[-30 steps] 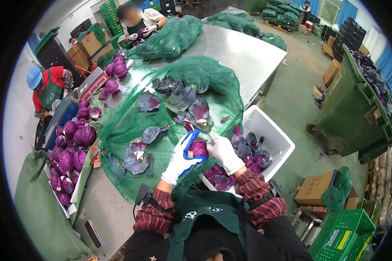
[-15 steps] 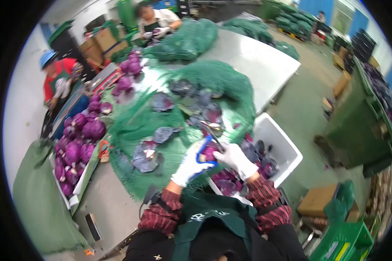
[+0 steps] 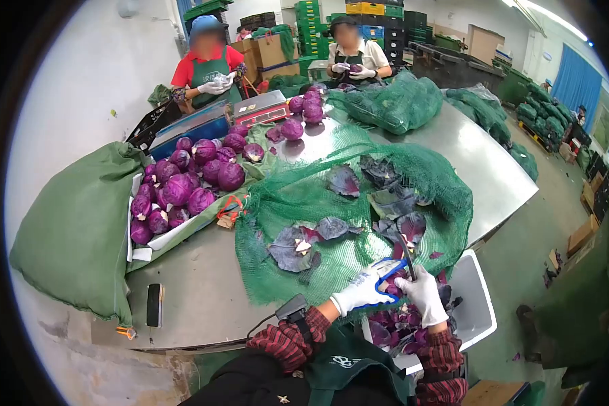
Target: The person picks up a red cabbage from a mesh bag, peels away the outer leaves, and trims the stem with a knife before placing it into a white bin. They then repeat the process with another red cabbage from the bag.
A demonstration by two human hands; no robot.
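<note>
My left hand (image 3: 369, 287), in a white glove with blue edging, is closed around a purple cabbage (image 3: 392, 283) near the table's front edge. My right hand (image 3: 421, 292), in a white glove, is wrapped round a knife (image 3: 406, 252) whose blade points up and away beside the cabbage. Beyond both hands lies a green mesh bag (image 3: 304, 196) with loose dark outer leaves (image 3: 291, 249) on it. Below them stands a white bin (image 3: 479, 298) holding purple leaves (image 3: 392, 326).
Purple cabbages (image 3: 179, 189) fill an open sack on the left, near a bulging green sack (image 3: 74, 230). A phone (image 3: 154, 304) lies on the metal table (image 3: 203, 284). Two people in aprons stand across the table, one handling a cabbage. Full mesh bags (image 3: 392, 101) lie at the back.
The head view has turned left and up, so the table and my hands appear further right and lower. Both hands still hold the cabbage and knife.
</note>
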